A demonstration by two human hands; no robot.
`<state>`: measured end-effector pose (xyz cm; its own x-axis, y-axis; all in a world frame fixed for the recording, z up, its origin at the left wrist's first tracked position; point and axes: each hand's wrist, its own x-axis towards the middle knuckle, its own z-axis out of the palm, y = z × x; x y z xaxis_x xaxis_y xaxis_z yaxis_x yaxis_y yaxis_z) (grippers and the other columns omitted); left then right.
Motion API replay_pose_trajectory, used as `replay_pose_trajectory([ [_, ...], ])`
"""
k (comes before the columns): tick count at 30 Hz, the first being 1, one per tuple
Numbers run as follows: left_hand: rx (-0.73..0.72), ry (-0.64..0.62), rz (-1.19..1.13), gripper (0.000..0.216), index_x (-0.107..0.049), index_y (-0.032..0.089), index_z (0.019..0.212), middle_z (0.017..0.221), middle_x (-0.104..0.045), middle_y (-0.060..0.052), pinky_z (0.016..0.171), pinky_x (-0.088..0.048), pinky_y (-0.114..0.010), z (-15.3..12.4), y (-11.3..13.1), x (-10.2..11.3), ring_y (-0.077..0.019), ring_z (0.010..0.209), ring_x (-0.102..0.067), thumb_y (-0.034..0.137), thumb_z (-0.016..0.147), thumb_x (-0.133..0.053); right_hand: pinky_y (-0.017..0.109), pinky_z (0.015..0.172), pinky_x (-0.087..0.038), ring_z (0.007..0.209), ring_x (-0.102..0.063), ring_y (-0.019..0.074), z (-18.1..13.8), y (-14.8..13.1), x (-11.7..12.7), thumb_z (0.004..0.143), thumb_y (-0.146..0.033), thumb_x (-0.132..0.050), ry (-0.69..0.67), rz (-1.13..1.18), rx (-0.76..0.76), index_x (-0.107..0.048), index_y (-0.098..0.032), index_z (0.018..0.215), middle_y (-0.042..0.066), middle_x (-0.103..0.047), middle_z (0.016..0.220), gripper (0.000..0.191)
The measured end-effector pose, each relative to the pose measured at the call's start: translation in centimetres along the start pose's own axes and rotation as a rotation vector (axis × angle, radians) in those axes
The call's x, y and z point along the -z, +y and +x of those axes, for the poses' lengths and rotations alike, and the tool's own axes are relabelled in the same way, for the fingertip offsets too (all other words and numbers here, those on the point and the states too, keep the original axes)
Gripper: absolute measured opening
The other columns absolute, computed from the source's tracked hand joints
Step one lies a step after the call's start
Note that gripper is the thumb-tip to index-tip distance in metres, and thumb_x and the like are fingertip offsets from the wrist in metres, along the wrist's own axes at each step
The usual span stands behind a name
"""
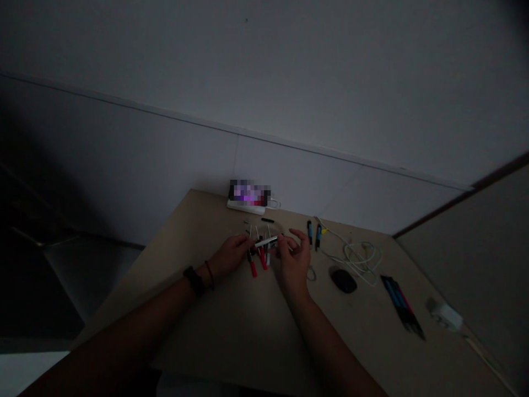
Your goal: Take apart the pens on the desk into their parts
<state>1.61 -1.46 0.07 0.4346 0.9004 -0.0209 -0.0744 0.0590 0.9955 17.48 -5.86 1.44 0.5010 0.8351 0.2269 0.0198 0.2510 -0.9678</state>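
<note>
A slim white pen with a dark end is held level above the desk, between my two hands. The fingers of my right hand pinch its right end, while the other fingers curl loosely. My left hand has its fingertips together at the pen's left end. Just beneath lie red pen parts, partly covered by the hands. Several thin white sticks, seemingly pen refills, point toward the wall there. A short black piece lies behind them. Dim light hides the finer detail.
A phone with a lit, blurred screen leans at the wall on a white block. Rightward are two blue-black pens, a white cable, a black mouse, several dark pens and a white adapter.
</note>
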Motion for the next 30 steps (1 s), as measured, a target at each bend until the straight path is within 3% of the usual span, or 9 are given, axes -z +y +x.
replay_pose_trajectory([
  [4,0.032,0.000,-0.044,0.022,-0.063,0.017,0.076,0.050,-0.043,0.006,0.043,-0.022,-0.022,-0.1,0.3,0.1,-0.0093,0.043,-0.032,0.038,0.081,-0.056,0.026,0.050,-0.052,0.056,-0.067,0.0166,0.3,0.2,0.2,0.078,-0.052,-0.075,-0.020,-0.043,0.010,-0.058,-0.019,0.086,0.000,-0.068,0.069,0.038],
  [8,0.065,0.030,-0.143,0.018,-0.060,0.017,0.078,0.050,-0.044,0.005,0.042,-0.020,-0.020,-0.4,0.6,0.5,-0.0093,0.042,-0.032,0.028,0.072,-0.047,0.026,0.047,-0.050,0.053,-0.066,0.0160,0.4,0.4,0.2,0.076,-0.055,-0.075,-0.031,-0.023,-0.018,-0.059,-0.020,0.093,0.000,-0.069,0.073,0.042],
  [13,0.058,0.170,-0.191,0.019,-0.053,0.019,0.076,0.053,-0.045,0.004,0.042,-0.020,-0.018,-0.5,0.9,1.0,-0.0092,0.044,-0.032,0.021,0.059,-0.045,0.026,0.047,-0.049,0.059,-0.066,0.0174,0.7,1.1,0.1,0.077,-0.054,-0.074,-0.039,-0.027,-0.032,-0.062,-0.019,0.101,0.000,-0.067,0.073,0.044],
  [21,-0.025,0.357,-0.089,0.016,-0.052,0.019,0.073,0.060,-0.045,0.004,0.044,-0.025,-0.018,-0.1,1.1,1.9,-0.0088,0.048,-0.035,0.016,0.059,-0.045,0.030,0.056,-0.054,0.067,-0.066,0.0186,1.1,1.9,0.2,0.074,-0.048,-0.076,-0.027,-0.076,-0.007,-0.069,-0.019,0.109,0.003,-0.069,0.080,0.046],
  [30,-0.066,0.400,-0.085,0.019,-0.052,0.019,0.075,0.065,-0.048,0.003,0.049,-0.031,-0.020,0.4,0.5,2.3,-0.0108,0.054,-0.040,0.015,0.059,-0.044,0.036,0.065,-0.058,0.072,-0.072,0.0234,1.0,1.5,0.2,0.074,-0.046,-0.076,-0.089,-0.061,-0.034,-0.074,-0.018,0.096,0.008,-0.077,0.082,0.036],
])
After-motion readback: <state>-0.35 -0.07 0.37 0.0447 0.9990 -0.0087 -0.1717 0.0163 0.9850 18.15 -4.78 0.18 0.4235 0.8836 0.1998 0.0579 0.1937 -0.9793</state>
